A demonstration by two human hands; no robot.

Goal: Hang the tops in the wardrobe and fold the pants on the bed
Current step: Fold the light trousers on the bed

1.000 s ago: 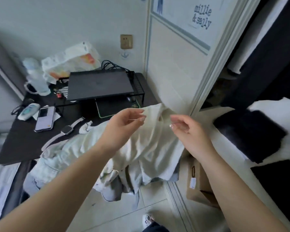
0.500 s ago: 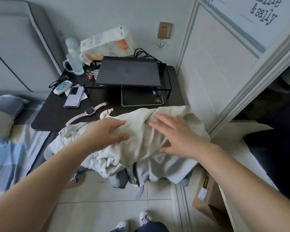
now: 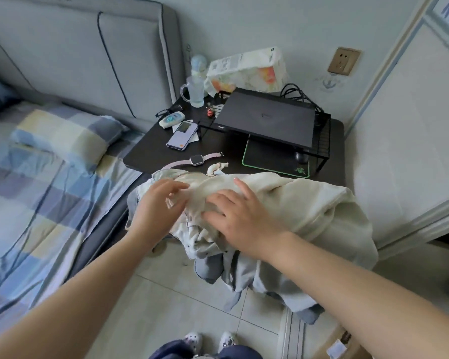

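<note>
A heap of clothes hangs off the front edge of the dark bedside table [image 3: 151, 154]. A cream garment [image 3: 309, 203] lies on top, with pale grey and patterned pieces [image 3: 246, 275] drooping below it toward the floor. My right hand [image 3: 241, 216] lies flat on the cream fabric, fingers spread. My left hand [image 3: 158, 206] is at the heap's left side, its fingers curled into a fold of cream cloth. The bed [image 3: 36, 198] with a checked blue sheet is at the left. A strip of the wardrobe's sliding door [image 3: 412, 141] shows at the right.
On the table sit a black laptop [image 3: 267, 117] on a wire stand, a phone [image 3: 182, 136], a watch [image 3: 195, 159], a mug [image 3: 193, 92] and a tissue pack [image 3: 246, 68]. A checked pillow [image 3: 68, 136] lies on the bed. A cardboard box [image 3: 340, 343] stands on the floor at lower right.
A second ago both hands pinched the cream garment up in front of the wardrobe. It now lies on the heap, my hands are down on it, and my view has swung left toward the bed.
</note>
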